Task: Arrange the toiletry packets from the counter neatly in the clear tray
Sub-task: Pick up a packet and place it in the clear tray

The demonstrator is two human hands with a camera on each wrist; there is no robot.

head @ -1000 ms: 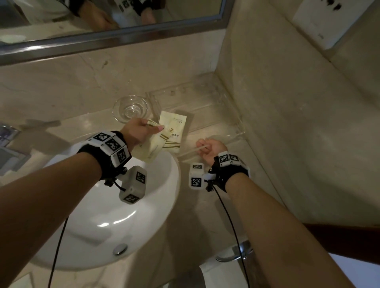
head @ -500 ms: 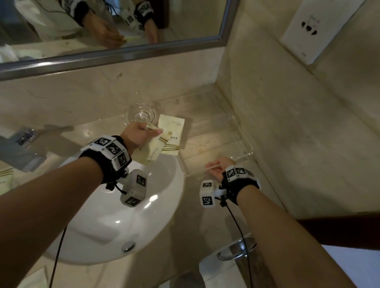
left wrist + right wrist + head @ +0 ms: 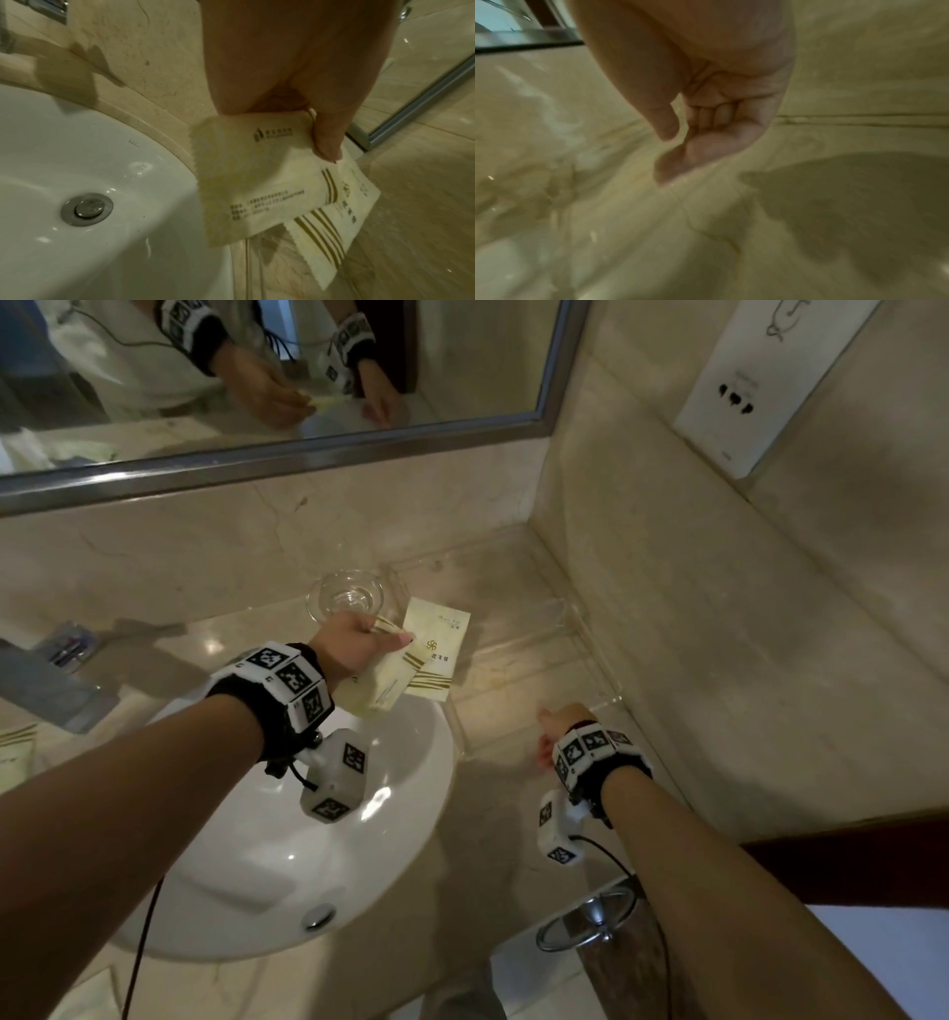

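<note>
- Left hand [image 3: 354,642] pinches two packets [image 3: 411,660] between thumb and fingers, fanned out, one half over the other; the left wrist view shows the thumb pressed on the upper one.
- Packets hang in the air over the sink [image 3: 287,839] rim and the tray's left edge, not yet set down.
- Right hand [image 3: 557,729] sits at the tray's near edge. Its fingers are loosely curled with the thumb apart, and the right wrist view shows nothing held in them. Whether the fingertips touch the tray I cannot tell, since that view is blurred.
- Tray [image 3: 590,639] lies in the corner of the table against the wall. Its floor looks bare, so, as far as can be seen, no packet is in it.
- More packets [image 3: 15,752] lie on the table at the far left of the head view, well apart from the tray.
- Glass dish [image 3: 345,597] stands just beside the tray's left end, behind the left hand.
- Judgement: the task is at an early stage. The first two packets are in hand and close to the tray; placing and squaring them is left, and then the far-left ones remain to be fetched.
</note>
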